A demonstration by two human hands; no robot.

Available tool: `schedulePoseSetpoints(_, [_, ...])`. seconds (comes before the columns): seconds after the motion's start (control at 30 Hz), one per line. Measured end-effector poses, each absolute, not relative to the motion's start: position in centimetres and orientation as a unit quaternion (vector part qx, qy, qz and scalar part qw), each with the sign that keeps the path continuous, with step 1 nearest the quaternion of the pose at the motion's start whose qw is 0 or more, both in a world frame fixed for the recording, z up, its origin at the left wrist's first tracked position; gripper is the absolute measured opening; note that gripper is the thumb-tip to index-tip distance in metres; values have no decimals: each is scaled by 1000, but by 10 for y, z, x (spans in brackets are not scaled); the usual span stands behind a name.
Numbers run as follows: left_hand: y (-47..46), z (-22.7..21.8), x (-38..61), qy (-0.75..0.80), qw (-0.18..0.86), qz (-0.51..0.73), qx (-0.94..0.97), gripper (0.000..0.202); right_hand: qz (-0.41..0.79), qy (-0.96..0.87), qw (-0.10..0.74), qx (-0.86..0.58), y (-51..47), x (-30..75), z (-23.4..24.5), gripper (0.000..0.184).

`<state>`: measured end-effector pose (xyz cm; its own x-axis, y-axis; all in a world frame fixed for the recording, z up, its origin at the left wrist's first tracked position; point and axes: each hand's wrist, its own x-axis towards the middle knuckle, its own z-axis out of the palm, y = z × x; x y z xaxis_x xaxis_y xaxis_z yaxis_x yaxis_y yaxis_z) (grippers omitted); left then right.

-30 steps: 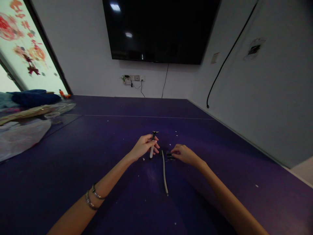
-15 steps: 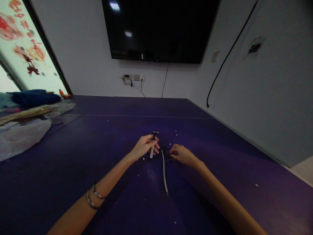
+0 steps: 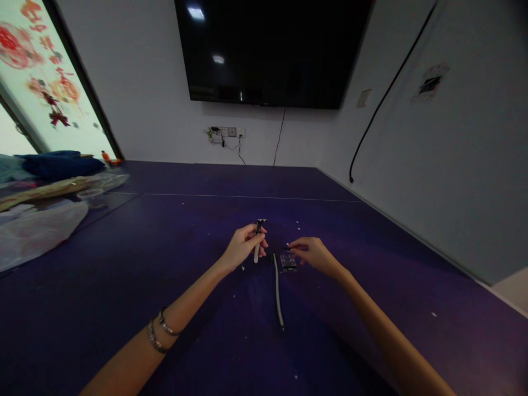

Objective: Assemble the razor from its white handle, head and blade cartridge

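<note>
My left hand [image 3: 242, 246] is closed around a short white strap piece with a dark metal buckle [image 3: 258, 237] at its top end, held upright just above the purple table [image 3: 173, 258]. My right hand [image 3: 312, 253] hovers to the right, thumb and forefinger pinched on something tiny that I cannot make out. Just below its fingertips a small dark rectangular piece [image 3: 288, 262] lies on the table. Between the hands a long thin white strap [image 3: 278, 290] lies flat and runs toward me.
Crumpled clear plastic [image 3: 37, 231], a blue cloth [image 3: 61, 164] and other clutter sit at the table's left edge. A black screen [image 3: 272, 52] hangs on the far wall above a socket strip [image 3: 226, 133]. A grey wall [image 3: 454, 176] borders the right side.
My right hand has lifted off the small dark piece and drawn slightly up and right, leaving that piece uncovered on the table. The left hand has kept its place.
</note>
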<state>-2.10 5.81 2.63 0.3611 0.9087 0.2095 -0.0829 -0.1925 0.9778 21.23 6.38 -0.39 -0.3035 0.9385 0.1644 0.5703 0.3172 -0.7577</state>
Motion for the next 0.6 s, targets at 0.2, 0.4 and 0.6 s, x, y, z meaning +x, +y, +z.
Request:
schedulePoseSetpoints(0.2, [58, 22, -16, 350, 483, 532, 601, 21, 361, -718, 360, -474, 58, 210, 15, 24])
schedulePoseSetpoints(0.4, [53, 16, -11, 375, 457, 567, 574, 22, 399, -701, 392, -443, 55, 198, 34, 23])
schedulePoseSetpoints(0.6, [44, 11, -4, 357, 454, 624, 526, 25, 405, -693, 400, -442, 60, 188, 49, 21])
